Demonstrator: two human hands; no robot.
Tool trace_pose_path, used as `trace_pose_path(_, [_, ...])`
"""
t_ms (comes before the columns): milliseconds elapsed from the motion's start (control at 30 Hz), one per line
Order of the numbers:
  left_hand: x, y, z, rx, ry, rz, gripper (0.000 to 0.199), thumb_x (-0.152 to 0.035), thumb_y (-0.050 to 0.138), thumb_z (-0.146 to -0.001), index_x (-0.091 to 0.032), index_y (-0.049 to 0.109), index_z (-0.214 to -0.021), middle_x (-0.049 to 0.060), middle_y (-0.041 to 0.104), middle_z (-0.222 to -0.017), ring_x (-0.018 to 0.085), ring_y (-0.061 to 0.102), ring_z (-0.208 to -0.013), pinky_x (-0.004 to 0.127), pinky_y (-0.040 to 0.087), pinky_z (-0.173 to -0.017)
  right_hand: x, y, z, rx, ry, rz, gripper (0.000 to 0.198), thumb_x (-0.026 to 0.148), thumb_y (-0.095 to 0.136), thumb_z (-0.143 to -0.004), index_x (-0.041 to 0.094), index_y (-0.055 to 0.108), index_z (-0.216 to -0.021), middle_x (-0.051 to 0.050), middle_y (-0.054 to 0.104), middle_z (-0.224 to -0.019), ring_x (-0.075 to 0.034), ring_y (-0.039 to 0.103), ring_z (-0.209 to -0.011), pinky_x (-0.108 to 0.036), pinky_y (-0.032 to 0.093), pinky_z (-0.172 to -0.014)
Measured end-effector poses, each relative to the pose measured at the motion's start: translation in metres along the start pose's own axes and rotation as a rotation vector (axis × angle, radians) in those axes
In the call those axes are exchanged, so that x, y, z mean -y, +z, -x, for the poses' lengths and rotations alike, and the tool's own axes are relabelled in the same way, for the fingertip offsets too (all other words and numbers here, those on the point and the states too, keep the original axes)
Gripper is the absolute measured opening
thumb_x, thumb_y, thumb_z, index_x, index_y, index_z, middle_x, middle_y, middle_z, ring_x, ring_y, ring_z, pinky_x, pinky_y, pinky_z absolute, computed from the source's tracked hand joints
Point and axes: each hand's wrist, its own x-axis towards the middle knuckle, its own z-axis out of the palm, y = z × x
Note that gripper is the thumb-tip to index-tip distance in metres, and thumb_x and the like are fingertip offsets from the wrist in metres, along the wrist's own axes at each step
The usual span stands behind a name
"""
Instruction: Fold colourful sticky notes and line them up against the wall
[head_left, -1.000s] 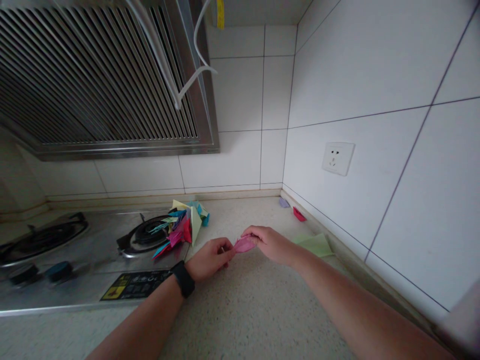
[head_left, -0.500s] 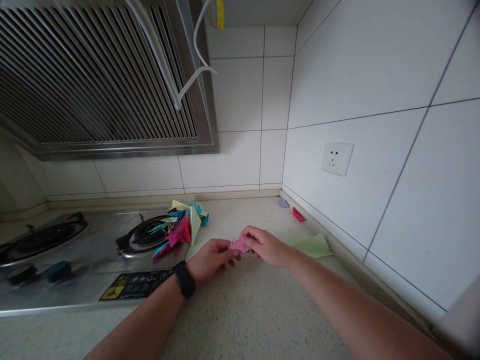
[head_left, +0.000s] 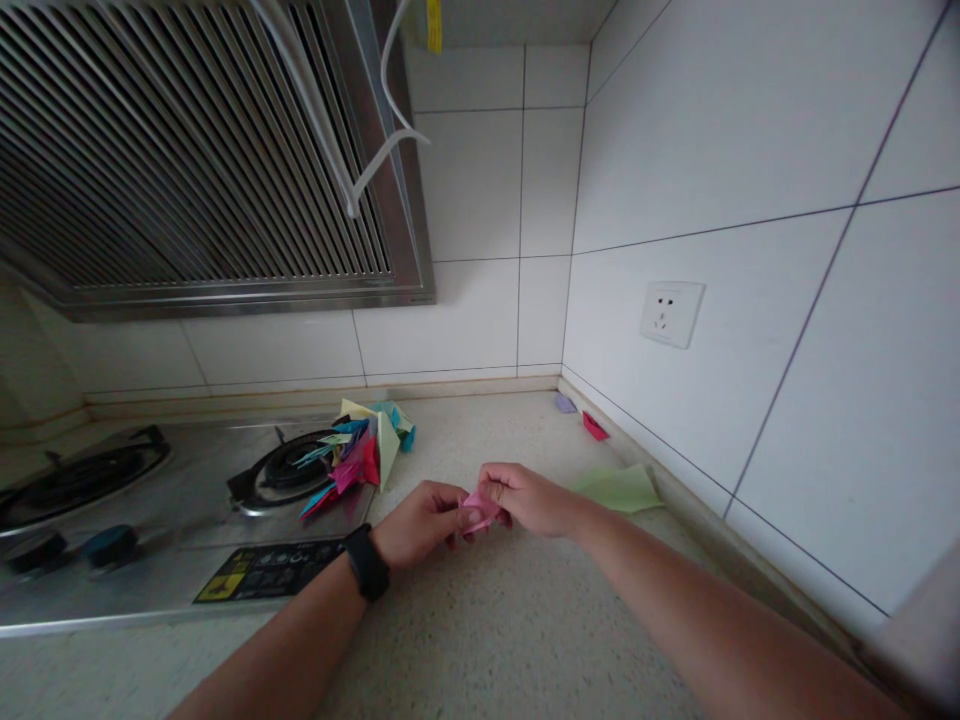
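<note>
2 hands (head_left: 529,497) pinch folded, pink paper (head_left: 485,508).

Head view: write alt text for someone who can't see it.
A person's left hand and right hand hold a small pink paper over a counter. To their left, colourful folded papers are heaped partly on a stove; to their right lie a green sheet and, farther back, a red piece and a lilac piece.

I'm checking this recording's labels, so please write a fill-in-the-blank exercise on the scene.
1. The bare left hand and bare right hand hold a small folded ____ paper.
2. A black band circles the ____ wrist.
3. The pale green paper sheet lies nearer the ____ hand.

Missing words: pink; left; right.
</note>
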Motion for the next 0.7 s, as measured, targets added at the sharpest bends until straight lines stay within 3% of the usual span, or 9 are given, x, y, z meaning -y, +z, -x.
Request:
trace_pose_path(267, [-0.006, 0.001, 0.001, 0.025, 0.026, 0.043, 0.039, -0.049, 0.061, -0.082, -0.012, 0.071, -0.083, 0.005, 0.064, -0.071, 0.01, 0.053, -0.059, 0.02, 0.041, -0.055, 0.006, -0.002, 0.003, 0.036, -0.054, -0.058, 0.038, 0.053, 0.043, -0.091, 0.018, 0.047, -0.077, 0.001, 0.054, -0.064, -0.01, 0.048, -0.055, -0.021, 0.037, -0.052])
trace_pose_path(500, [0.001, 0.0, -0.004, -0.077, -0.06, -0.073, 0.043, -0.054, 0.056, -0.082, -0.012, 0.066, -0.077, 0.004, 0.065, -0.071, 0.01, 0.054, -0.057, 0.019, 0.039, -0.05, 0.002, -0.019, 0.005, -0.084, -0.013, 0.217, 0.029, 0.042, 0.048, -0.09, 0.017, 0.053, -0.078, 0.003, 0.052, -0.061, -0.01, 0.046, -0.055, -0.02, 0.033, -0.052])
trace_pose_path(700, [0.006, -0.008, -0.008, -0.231, -0.071, -0.159, 0.036, -0.048, 0.055, -0.082, -0.013, 0.065, -0.078, 0.003, 0.064, -0.07, 0.01, 0.054, -0.056, 0.019, 0.036, -0.046, -0.003, -0.019, 0.002, -0.185, -0.071, 0.39, 0.024, 0.036, 0.052, -0.089, 0.017, 0.057, -0.076, 0.002, 0.057, -0.065, -0.01, 0.049, -0.058, -0.02, 0.034, -0.055])
